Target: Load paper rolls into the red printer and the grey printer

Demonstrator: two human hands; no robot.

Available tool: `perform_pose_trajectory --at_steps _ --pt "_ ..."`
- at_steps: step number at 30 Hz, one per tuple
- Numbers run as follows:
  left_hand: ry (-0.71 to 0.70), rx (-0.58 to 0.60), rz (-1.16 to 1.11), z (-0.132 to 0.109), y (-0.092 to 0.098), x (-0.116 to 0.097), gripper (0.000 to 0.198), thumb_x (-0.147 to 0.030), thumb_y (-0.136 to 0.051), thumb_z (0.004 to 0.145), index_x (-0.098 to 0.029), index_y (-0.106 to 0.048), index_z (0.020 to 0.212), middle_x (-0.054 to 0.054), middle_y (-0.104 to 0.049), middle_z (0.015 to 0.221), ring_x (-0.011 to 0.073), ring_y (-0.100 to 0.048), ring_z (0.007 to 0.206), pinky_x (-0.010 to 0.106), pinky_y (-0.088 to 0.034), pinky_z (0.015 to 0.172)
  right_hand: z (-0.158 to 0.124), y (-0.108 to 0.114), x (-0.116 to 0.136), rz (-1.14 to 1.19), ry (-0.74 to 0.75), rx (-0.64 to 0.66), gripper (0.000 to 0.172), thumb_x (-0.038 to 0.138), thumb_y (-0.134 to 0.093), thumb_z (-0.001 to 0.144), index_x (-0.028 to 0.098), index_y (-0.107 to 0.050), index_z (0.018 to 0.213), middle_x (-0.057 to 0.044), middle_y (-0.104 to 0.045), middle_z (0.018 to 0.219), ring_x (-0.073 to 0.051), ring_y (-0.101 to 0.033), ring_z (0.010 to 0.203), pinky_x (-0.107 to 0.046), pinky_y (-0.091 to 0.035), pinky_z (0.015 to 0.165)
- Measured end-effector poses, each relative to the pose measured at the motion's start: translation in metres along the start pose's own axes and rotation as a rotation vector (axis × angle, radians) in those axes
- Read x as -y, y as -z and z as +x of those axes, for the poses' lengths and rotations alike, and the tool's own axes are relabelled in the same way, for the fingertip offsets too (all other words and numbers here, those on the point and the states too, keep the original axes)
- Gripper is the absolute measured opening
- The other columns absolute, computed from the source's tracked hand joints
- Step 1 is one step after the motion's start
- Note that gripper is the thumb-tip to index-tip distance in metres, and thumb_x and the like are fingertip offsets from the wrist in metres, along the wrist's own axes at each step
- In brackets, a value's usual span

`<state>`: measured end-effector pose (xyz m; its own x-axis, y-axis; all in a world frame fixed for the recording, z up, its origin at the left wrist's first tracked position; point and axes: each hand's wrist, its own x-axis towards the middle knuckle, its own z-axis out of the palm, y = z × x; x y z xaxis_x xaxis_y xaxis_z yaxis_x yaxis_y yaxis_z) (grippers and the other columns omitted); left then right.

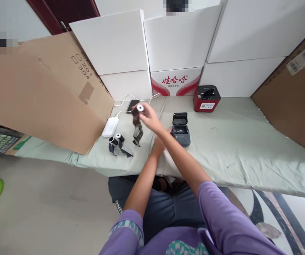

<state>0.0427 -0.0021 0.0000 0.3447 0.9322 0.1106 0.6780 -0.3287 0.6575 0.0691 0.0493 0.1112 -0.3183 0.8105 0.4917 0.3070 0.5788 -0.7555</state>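
Note:
My right hand (pixel 149 117) is closed around a small roll of dark tape (pixel 140 108). Its white end faces me, and a dark, crumpled strip dangles below it towards the table. My right forearm crosses over my left hand (pixel 158 144), which is by the left side of a small dark grey printer (pixel 181 136). Most of the left fingers are hidden behind that forearm. The printer's lid (pixel 180 118) stands raised, showing the hollow inside. Two more dark rolls (pixel 113 141) lie to the left with loose strips trailing from them.
A white power bank (pixel 111 126) with a cable lies at the left, near a flat black object (pixel 132 106). Behind the printer stands a red and black device (pixel 207 98). White boxes (pixel 176 79) line the back; cardboard panels (pixel 62 85) flank the cloth-covered table (pixel 237 141).

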Motion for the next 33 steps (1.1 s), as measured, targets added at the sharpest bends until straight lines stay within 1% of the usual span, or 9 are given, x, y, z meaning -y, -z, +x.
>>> perform_pose_trajectory --at_steps 5,8,11,15,20,25,27,30,33 --pt "0.039 -0.019 0.03 0.002 -0.003 -0.001 0.055 -0.011 -0.053 0.095 -0.025 -0.065 0.148 0.008 -0.072 0.141 0.0289 -0.059 0.139 0.046 -0.041 0.123 -0.067 0.12 -0.019 -0.105 -0.161 -0.26 0.061 0.049 -0.055 0.101 0.027 -0.04 0.155 -0.013 -0.064 0.136 -0.03 -0.064 0.122 -0.043 -0.053 0.1" --pt "0.056 -0.036 0.058 0.003 -0.003 -0.004 0.054 -0.014 -0.054 0.096 -0.029 -0.067 0.146 0.006 -0.074 0.136 0.0272 -0.062 0.135 0.044 -0.043 0.12 -0.109 0.153 -0.049 -0.227 -0.239 -0.253 0.049 0.04 -0.057 0.095 0.021 -0.054 0.14 -0.014 -0.067 0.128 -0.028 -0.064 0.112 -0.041 -0.053 0.095" --pt "0.055 -0.037 0.063 0.002 -0.002 -0.005 0.06 -0.011 -0.051 0.093 -0.028 -0.063 0.15 0.006 -0.073 0.138 0.0256 -0.061 0.136 0.042 -0.042 0.12 -0.132 0.154 -0.074 -0.328 -0.248 -0.139 0.037 0.03 -0.056 0.088 0.019 -0.063 0.123 -0.013 -0.07 0.121 -0.028 -0.061 0.108 -0.041 -0.05 0.097" --pt "0.047 -0.051 0.069 0.001 -0.001 -0.005 0.063 -0.01 -0.048 0.092 -0.027 -0.062 0.151 0.005 -0.073 0.138 0.0244 -0.06 0.136 0.041 -0.041 0.121 -0.135 0.139 -0.085 -0.422 -0.212 0.004 0.035 0.021 -0.055 0.084 0.018 -0.068 0.116 -0.014 -0.068 0.12 -0.03 -0.057 0.117 -0.043 -0.045 0.106" --pt "0.034 -0.056 0.054 0.001 -0.002 -0.003 0.063 -0.01 -0.048 0.092 -0.027 -0.063 0.151 0.006 -0.073 0.138 0.0253 -0.061 0.135 0.042 -0.041 0.122 -0.129 0.131 -0.087 -0.504 -0.242 -0.004 0.036 0.02 -0.058 0.086 0.016 -0.071 0.119 -0.014 -0.067 0.125 -0.031 -0.052 0.118 -0.043 -0.042 0.108" --pt "0.028 -0.064 0.048 0.001 -0.003 -0.002 0.063 -0.01 -0.047 0.093 -0.027 -0.063 0.151 0.006 -0.073 0.138 0.0252 -0.06 0.137 0.042 -0.041 0.122 -0.13 0.129 -0.091 -0.504 -0.379 -0.001 0.042 0.024 -0.062 0.085 0.017 -0.067 0.126 -0.012 -0.071 0.122 -0.033 -0.051 0.117 -0.043 -0.042 0.106" --pt "0.034 -0.059 0.05 0.001 -0.002 -0.002 0.063 -0.01 -0.047 0.093 -0.028 -0.063 0.151 0.005 -0.073 0.138 0.0246 -0.06 0.137 0.041 -0.042 0.122 -0.129 0.129 -0.091 -0.5 -0.389 -0.048 0.05 0.026 -0.064 0.082 0.015 -0.063 0.13 -0.014 -0.069 0.126 -0.033 -0.052 0.118 -0.043 -0.042 0.107" --pt "0.035 -0.058 0.039 0.001 -0.002 -0.002 0.063 -0.009 -0.048 0.092 -0.027 -0.063 0.151 0.006 -0.074 0.136 0.0241 -0.061 0.136 0.04 -0.042 0.122 -0.126 0.131 -0.091 -0.502 -0.402 -0.251 0.046 0.029 -0.058 0.085 0.014 -0.062 0.129 -0.019 -0.063 0.134 -0.032 -0.052 0.123 -0.042 -0.042 0.109" --pt "0.027 -0.067 0.014 0.001 -0.002 -0.002 0.063 -0.009 -0.048 0.091 -0.026 -0.064 0.15 0.006 -0.074 0.136 0.0242 -0.061 0.136 0.04 -0.042 0.122 -0.122 0.135 -0.094 -0.382 -0.447 -0.388 0.057 0.033 -0.05 0.093 0.016 -0.051 0.147 -0.019 -0.057 0.148 -0.029 -0.053 0.128 -0.041 -0.046 0.105"
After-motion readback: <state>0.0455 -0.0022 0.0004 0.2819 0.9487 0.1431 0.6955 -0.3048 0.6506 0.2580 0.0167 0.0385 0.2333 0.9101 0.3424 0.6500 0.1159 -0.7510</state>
